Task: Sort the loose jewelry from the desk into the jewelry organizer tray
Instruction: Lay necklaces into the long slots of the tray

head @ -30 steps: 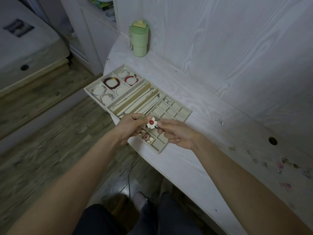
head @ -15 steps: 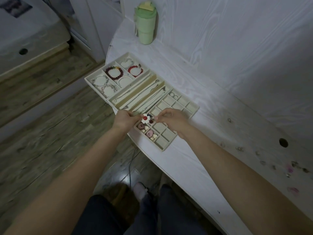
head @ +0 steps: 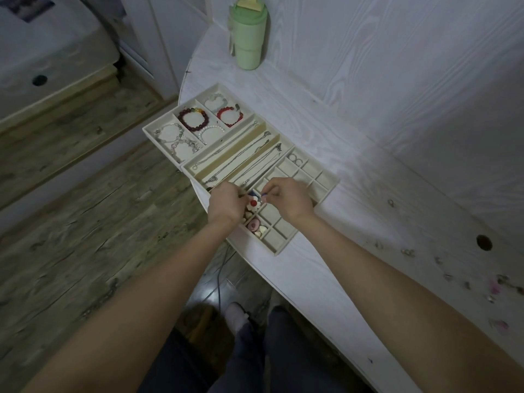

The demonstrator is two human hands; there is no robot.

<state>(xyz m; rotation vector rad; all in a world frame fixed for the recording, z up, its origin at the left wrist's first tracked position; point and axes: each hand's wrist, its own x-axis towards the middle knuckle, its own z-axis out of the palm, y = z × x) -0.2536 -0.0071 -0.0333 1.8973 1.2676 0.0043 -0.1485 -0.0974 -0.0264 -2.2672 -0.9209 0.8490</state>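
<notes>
The cream organizer tray (head: 326, 191) lies on the white desk, with bracelets in its left section, chains in the middle and a grid of small cells on the right. A white flower piece with a red centre (head: 253, 205) hangs just over the near-left grid cells. My left hand (head: 226, 202) pinches it from the left, fingers curled. My right hand (head: 289, 198) pinches a small blue part at its right side. Pink and cream pieces (head: 255, 224) lie in the cells just below it.
Several loose small pieces lie scattered on the desk at the right, among them a ring (head: 391, 202) and pink bits (head: 495, 286). A green lidded cup (head: 248, 38) stands at the back. The desk has a round hole (head: 484, 242). The tray overhangs the desk's curved left edge.
Both hands have carried the flower piece lower and further over the tray, from above its front grid cells to just over the near-left cells.
</notes>
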